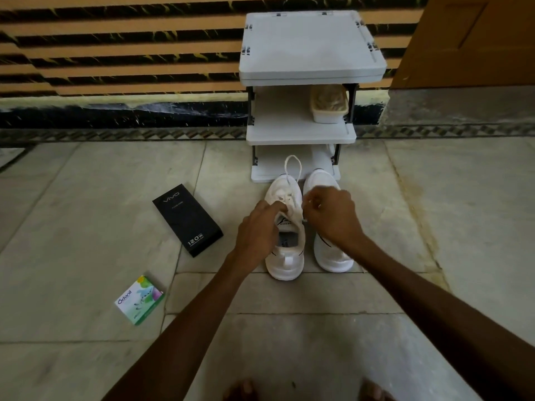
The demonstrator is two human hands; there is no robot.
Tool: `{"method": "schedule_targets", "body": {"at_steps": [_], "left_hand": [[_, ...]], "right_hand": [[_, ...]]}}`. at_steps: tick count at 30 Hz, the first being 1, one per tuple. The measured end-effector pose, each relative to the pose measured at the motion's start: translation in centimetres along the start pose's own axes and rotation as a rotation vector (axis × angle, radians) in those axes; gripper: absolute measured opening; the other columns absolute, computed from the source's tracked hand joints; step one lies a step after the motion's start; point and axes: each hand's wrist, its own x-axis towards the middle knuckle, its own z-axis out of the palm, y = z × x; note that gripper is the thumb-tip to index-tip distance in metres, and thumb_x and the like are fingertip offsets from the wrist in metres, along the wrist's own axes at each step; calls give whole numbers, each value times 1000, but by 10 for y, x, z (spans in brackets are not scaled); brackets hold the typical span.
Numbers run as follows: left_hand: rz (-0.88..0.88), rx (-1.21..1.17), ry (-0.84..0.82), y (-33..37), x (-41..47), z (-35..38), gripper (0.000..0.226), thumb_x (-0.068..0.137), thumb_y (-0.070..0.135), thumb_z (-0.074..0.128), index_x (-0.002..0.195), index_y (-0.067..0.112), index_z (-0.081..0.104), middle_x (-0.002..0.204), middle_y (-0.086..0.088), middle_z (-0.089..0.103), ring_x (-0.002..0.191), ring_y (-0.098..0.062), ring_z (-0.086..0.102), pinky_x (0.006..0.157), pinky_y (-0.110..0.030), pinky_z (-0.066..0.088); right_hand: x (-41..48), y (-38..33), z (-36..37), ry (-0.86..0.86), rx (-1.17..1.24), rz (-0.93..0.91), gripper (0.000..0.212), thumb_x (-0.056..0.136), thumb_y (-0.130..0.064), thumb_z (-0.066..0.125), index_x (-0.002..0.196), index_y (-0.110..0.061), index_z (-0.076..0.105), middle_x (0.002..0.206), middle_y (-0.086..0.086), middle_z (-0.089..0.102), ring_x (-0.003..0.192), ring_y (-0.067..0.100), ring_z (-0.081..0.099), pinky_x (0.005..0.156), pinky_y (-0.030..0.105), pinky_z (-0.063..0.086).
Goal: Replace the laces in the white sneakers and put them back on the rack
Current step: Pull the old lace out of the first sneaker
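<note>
Two bare forearms (185, 322) reach toward twelve o'clock. The left hand (257, 227) and right hand (330, 215) have curled fingers, each pinching the white fabric lace (300, 170) over the pair's nine o'clock white mesh sneaker (285, 261). The grey plastic rack (301, 134) stands at twelve. Lacing seems underway; next, probably tightening and tying.

Both my hands pinch the white lace (293, 169) over the left sneaker (285, 256), left hand (258, 227) and right hand (331, 215), beside the other sneaker (333, 256) before the rack (309, 44).

Floor (86, 227): sneakers (285, 264), rack (311, 44), black box (187, 219), packet (139, 299).
</note>
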Motion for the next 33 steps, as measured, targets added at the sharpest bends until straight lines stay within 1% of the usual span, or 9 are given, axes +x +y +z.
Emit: {"method": "schedule_targets", "body": {"at_steps": [3,11,16,18,21,24,27,29,33], "left_hand": [[32,30,-1,0,1,1,41,87,0,58,119,24,54,122,-4,47,90,-22,58,75,-30,50],[115,42,42,-4,-1,18,31,79,-1,68,102,18,61,114,1,43,90,-18,53,70,-30,52],[-564,-1315,-21,3,5,1,38,75,-24,44,81,11,59,90,-10,63,83,-26,62,58,-25,55],[-645,-1439,-69,3,3,-2,34,76,-21,47,86,9,60,84,-13,67,78,-28,63,56,-27,55],[-502,-1143,-185,-2,6,-17,8,83,9,66,79,15,64,66,0,57,67,-16,51,58,-23,44],[-278,-544,-348,-7,13,-33,20,85,37,70,90,18,73,86,5,67,81,-13,60,75,-26,47],[-52,39,-223,0,17,-34,22,90,39,63,90,22,76,94,3,71,87,-15,63,78,-29,49],[-165,-275,-158,12,16,-37,19,92,28,61,81,20,75,93,0,69,86,-16,60,78,-30,48],[-714,-1667,72,11,17,-48,25,100,13,46,80,16,61,89,0,62,90,-15,56,90,-32,43]], "right_hand": [[-19,4,20,-171,-143,-10,15,85,-25,64,85,-13,72,79,5,71,72,20,65,59,27,49],[-23,1,45,-157,-319,-81,10,89,-20,59,89,-11,64,96,9,65,82,25,62,64,28,34],[-29,3,48,-77,-195,40,13,87,-15,54,80,-10,64,85,12,66,75,27,63,61,30,43],[-30,1,52,-65,-165,52,17,90,-16,54,87,-9,69,89,11,66,77,25,64,68,32,51],[-32,1,55,-25,-120,70,18,91,-17,55,87,-10,70,89,9,66,75,22,63,71,34,54],[-32,2,56,-10,-80,98,18,91,-17,56,85,-8,70,87,10,67,75,22,63,70,33,53],[-33,1,56,5,-68,124,17,89,-18,57,83,-8,70,86,10,66,74,22,63,69,33,52],[-35,0,56,18,-65,131,16,89,-19,58,83,-8,68,86,9,66,73,22,62,67,33,52],[-40,-5,60,-25,-64,125,13,89,-16,56,87,-9,66,89,8,65,77,23,63,67,31,49]]}}
